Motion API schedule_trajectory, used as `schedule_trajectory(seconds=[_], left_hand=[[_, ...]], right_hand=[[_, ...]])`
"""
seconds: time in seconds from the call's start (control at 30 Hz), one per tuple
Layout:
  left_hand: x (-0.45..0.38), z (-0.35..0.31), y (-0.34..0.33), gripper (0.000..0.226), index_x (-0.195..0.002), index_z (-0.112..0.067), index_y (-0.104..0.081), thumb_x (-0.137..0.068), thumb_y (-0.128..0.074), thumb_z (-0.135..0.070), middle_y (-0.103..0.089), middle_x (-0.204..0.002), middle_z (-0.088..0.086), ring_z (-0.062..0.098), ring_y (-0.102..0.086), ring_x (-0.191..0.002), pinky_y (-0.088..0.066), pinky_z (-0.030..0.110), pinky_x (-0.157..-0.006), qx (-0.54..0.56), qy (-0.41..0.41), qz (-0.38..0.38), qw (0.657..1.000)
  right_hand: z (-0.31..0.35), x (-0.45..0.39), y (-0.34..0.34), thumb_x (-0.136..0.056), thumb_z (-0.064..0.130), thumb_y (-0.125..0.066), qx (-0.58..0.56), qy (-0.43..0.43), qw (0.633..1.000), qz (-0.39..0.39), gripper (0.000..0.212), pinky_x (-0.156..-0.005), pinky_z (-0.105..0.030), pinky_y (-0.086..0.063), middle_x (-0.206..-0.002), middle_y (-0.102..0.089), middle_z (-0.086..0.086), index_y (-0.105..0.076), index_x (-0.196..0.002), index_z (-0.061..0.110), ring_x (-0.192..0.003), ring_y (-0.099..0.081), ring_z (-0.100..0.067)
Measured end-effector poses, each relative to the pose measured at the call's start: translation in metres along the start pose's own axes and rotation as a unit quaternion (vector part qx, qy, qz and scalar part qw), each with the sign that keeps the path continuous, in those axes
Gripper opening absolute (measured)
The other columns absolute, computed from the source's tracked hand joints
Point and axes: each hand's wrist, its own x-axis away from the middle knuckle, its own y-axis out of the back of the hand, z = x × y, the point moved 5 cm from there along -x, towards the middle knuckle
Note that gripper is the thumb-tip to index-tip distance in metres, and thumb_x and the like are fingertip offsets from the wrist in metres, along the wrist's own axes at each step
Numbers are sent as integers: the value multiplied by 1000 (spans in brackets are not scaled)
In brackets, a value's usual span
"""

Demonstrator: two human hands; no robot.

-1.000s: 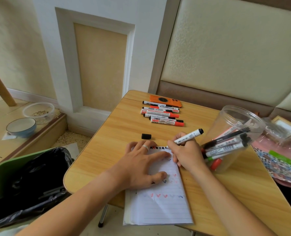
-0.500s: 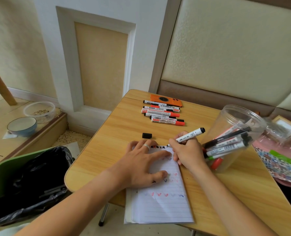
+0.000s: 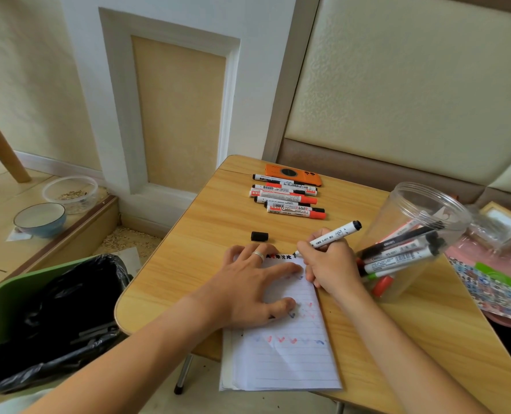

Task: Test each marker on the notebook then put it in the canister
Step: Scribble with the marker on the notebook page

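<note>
On the wooden surface [image 3: 206,234], the left hand [image 3: 248,289] lies flat with fingers spread, pressing the notebook [image 3: 284,348] down. Just right of it, the right hand [image 3: 329,264] pinches a white marker [image 3: 333,236] between curled fingers [image 3: 308,246], tip at the page's far edge, barrel slanting up to the right. Its black cap [image 3: 259,236] lies just beyond the left hand. To the right, a clear canister [image 3: 409,210] leans, holding markers. Farther off, more markers [image 3: 287,200] lie in a row.

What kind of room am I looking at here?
Probably a home living space: a small wooden table against a padded seat back, with pet-style bowls and a lined bin on the floor.
</note>
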Motion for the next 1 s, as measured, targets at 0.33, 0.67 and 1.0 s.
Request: schedule_trajectory(seconds=[0.33,0.67,1.0], left_hand=[[0,0,0,68,-147,-54,-26,-84,-22,-78,-28,-151,-2,15,-17,-143,-6,43,-117,-3,1,9,1000],[0,-1,1,65,-147,-54,-26,-87,-24,-78,-28,-152,-1,16,-16,-144,-4,42,-116,-1,-3,9,1000],[0,2,1,64,-146,-55,-31,-88,-43,-76,-16,-154,-7,11,-6,-145,-3,40,-119,25,4,-4,1000]], right_hand=[[-1,1,3,-91,20,-69,24,-18,1000,2,14,-45,-28,-48,-49,-63,-5,-62,-86,8,-44,-59,-25],[1,3,2,-92,18,-68,18,-15,1000,0,14,-46,-27,-46,-50,-62,-4,-61,-85,8,-44,-59,-20],[4,6,1,-91,18,-67,-6,-12,1000,-28,12,-44,-27,-44,-50,-60,-2,-61,-84,10,-42,-60,-19]])
